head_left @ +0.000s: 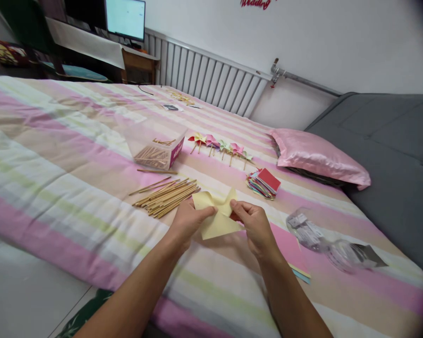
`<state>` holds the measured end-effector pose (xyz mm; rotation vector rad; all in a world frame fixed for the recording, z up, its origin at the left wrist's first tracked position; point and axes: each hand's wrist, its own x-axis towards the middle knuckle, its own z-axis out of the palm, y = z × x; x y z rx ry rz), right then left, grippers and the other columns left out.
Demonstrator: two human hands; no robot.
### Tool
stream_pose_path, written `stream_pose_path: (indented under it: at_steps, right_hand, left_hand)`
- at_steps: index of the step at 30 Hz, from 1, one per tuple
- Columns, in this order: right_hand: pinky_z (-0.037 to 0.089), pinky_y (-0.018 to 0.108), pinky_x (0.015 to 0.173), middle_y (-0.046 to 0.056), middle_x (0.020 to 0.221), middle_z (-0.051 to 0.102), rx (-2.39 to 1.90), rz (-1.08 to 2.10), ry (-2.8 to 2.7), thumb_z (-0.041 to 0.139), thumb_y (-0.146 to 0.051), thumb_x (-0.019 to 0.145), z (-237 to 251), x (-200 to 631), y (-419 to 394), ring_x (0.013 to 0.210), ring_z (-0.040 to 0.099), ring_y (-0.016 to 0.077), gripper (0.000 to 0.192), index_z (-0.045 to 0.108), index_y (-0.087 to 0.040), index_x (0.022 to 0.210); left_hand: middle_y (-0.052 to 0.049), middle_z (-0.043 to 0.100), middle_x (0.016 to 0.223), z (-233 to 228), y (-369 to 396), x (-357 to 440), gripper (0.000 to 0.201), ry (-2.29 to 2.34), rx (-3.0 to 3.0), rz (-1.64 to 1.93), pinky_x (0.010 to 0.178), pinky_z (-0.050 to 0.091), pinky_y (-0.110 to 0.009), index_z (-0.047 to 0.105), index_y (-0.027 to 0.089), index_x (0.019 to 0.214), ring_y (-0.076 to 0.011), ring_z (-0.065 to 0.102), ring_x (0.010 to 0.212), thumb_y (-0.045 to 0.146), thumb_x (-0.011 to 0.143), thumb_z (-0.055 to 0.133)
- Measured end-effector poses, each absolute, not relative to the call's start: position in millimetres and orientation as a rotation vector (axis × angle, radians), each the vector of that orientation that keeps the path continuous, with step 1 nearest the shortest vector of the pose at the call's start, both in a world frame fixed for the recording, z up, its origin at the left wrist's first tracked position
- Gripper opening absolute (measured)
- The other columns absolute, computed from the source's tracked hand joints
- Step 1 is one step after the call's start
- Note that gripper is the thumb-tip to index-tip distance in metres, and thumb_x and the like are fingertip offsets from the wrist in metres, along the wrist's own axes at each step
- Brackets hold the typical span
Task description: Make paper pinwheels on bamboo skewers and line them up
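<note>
Both hands hold a pale yellow paper sheet (pixel 216 217), partly folded with raised points, just above the striped bedspread (pixel 74 155). My left hand (pixel 188 221) pinches its left edge. My right hand (pixel 252 223) pinches a folded corner at its right side; something red shows under that hand. A loose pile of thin wooden sticks (pixel 167 197) lies just left of my left hand. A stack of coloured paper squares (pixel 264 183) with a red one on top sits beyond my right hand.
A clear plastic box of sticks (pixel 158 148) stands further back, beside a row of several finished paper pinwheels (pixel 220 146). A pink pillow (pixel 317 157) lies at right, clear plastic bags (pixel 320 237) nearer. Pink, yellow and blue sheets (pixel 296 263) lie under my right forearm. Radiator and desk stand behind.
</note>
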<state>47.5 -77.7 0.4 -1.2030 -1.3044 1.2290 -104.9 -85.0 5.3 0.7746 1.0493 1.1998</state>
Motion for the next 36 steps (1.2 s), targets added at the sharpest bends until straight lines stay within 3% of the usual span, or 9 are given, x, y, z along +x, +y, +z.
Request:
stream_pose_path:
  at_steps: [3,8,10,13,17,21,24,36]
  right_hand:
    - [0.042,0.027,0.063,0.0,0.059,0.058,-1.216,1.162,-1.328,0.059,-0.045,0.077,-1,47,-75,0.06,0.055,0.0141,0.033,0.062,-0.015,0.064]
    - [0.046,0.029,0.068,0.006,0.088,0.066,-1.225,0.899,-1.308,0.062,-0.041,0.075,3,46,-76,0.079,0.062,0.0179,0.037,0.06,-0.017,0.103]
    - [0.047,0.03,0.07,0.006,0.091,0.064,-1.198,0.65,-1.315,0.062,-0.035,0.076,7,45,-81,0.082,0.06,0.0175,0.035,0.058,-0.018,0.107]
    - [0.046,0.027,0.067,0.001,0.077,0.059,-1.133,0.384,-1.409,0.061,-0.024,0.077,13,43,-92,0.07,0.056,0.0133,0.022,0.061,-0.02,0.098]
    - [0.047,0.024,0.056,-0.002,0.063,0.06,-1.045,0.524,-1.763,0.058,-0.013,0.075,14,39,-100,0.054,0.055,0.0106,0.018,0.065,-0.02,0.09]
    - [0.049,0.023,0.058,-0.001,0.075,0.068,-1.012,0.67,-1.939,0.054,-0.007,0.074,7,36,-96,0.056,0.061,0.0106,0.031,0.066,-0.022,0.099]
    - [0.049,0.023,0.06,0.0,0.074,0.07,-1.014,0.677,-1.943,0.055,-0.007,0.075,2,35,-91,0.059,0.064,0.0113,0.03,0.068,-0.023,0.097]
    - [0.051,0.026,0.056,0.001,0.069,0.07,-1.028,0.946,-1.651,0.069,-0.026,0.073,-7,30,-88,0.057,0.065,0.0142,0.008,0.071,-0.022,0.078]
  left_hand:
    - [-0.006,0.071,0.073,3,-84,-105,0.022,1.036,0.762,1.221,0.055,0.046,-0.021,0.069,0.011,0.078,-0.0141,0.062,0.061,0.017,0.057,0.071]
    - [-0.006,0.071,0.07,3,-83,-107,0.021,1.064,0.666,1.278,0.053,0.045,-0.019,0.069,0.01,0.078,-0.0136,0.062,0.059,0.018,0.058,0.071]
    - [-0.006,0.071,0.072,3,-81,-108,0.024,1.068,0.574,1.315,0.053,0.046,-0.019,0.069,0.01,0.079,-0.0138,0.063,0.06,0.017,0.057,0.071]
    - [-0.007,0.072,0.08,2,-77,-110,0.029,1.022,0.474,1.366,0.056,0.048,-0.02,0.068,0.011,0.086,-0.0145,0.064,0.065,0.015,0.057,0.071]
    - [-0.007,0.071,0.078,3,-74,-113,0.025,0.989,0.389,1.366,0.055,0.049,-0.019,0.068,0.009,0.084,-0.0129,0.062,0.061,0.013,0.059,0.069]
    - [-0.006,0.07,0.073,5,-74,-116,0.018,0.968,0.327,1.345,0.052,0.048,-0.019,0.067,0.01,0.079,-0.0119,0.06,0.057,0.012,0.06,0.067]
    - [-0.006,0.07,0.074,4,-75,-116,0.019,0.941,0.321,1.325,0.052,0.048,-0.019,0.068,0.01,0.08,-0.0123,0.061,0.059,0.011,0.061,0.066]
    - [-0.007,0.071,0.081,2,-79,-112,0.027,0.883,0.489,1.393,0.063,0.049,-0.023,0.068,0.011,0.086,-0.0161,0.064,0.069,0.018,0.06,0.07]
